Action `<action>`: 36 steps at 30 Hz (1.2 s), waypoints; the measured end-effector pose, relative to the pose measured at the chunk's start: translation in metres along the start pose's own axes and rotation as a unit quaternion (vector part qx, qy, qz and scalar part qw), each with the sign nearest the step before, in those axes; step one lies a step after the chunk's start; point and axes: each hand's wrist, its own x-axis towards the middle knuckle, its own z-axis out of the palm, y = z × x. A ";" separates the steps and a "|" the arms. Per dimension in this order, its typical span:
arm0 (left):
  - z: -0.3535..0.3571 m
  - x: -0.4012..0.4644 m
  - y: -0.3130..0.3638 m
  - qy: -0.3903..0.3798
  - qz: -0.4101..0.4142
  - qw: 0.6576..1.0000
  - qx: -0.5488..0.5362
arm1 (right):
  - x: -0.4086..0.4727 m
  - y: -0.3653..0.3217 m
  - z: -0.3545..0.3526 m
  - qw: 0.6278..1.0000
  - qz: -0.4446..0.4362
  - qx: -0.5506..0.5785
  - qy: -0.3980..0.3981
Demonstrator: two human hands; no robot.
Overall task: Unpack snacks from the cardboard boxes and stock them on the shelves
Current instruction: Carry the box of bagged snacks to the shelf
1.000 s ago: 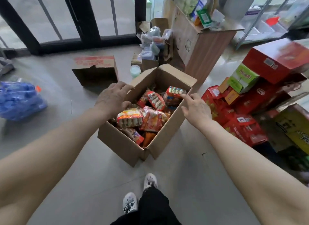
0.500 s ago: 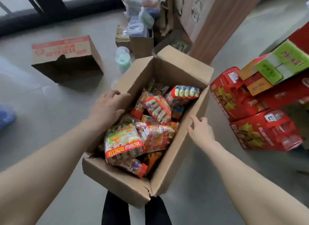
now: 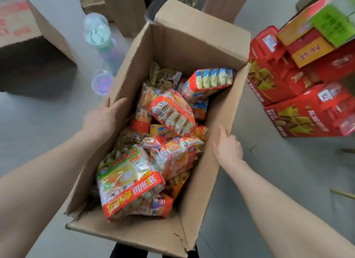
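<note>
The open cardboard box (image 3: pixel 194 38), full of snack packs (image 3: pixel 132 181) with red and yellow Chinese writing too blurred to read, is now filling the view, closer than before. The left hand (image 3: pixel 101 119) is gripping its left wall, thumb inside; the right hand (image 3: pixel 228 148) is lying flat against the right wall. Red cartons (image 3: pixel 307 111) are standing nearby on the grey floor (image 3: pixel 288 171).

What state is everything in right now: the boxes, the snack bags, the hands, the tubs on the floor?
Open cardboard box: flaps up, full of snack bags.
Snack bags: sealed, piled loosely inside.
Left hand: grips the box's left wall.
Right hand: flat against the box's right wall.
Red cartons: closed, stacked at right.
Brown box: on the floor at left.
Clear tubs: lidded, on the floor.
</note>
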 end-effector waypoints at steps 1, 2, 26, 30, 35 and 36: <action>0.001 0.004 -0.001 0.000 0.000 1.000 0.016 | 0.003 0.000 0.003 1.000 0.001 -0.002 0.011; 0.003 0.008 -0.001 0.003 0.002 1.000 0.029 | 0.006 0.002 0.006 1.000 0.001 0.003 0.026; -0.076 -0.138 0.134 -0.004 0.147 0.988 0.037 | -0.200 0.152 -0.014 0.942 0.155 0.249 0.163; -0.084 -0.180 0.181 -0.013 0.218 0.974 0.053 | -0.278 0.190 -0.007 0.914 0.225 0.289 0.177; -0.086 -0.239 0.257 -0.019 0.340 0.934 0.110 | -0.388 0.235 0.021 0.864 0.340 0.316 0.196; -0.084 -0.252 0.273 -0.018 0.368 0.922 0.120 | -0.412 0.243 0.028 0.850 0.364 0.324 0.199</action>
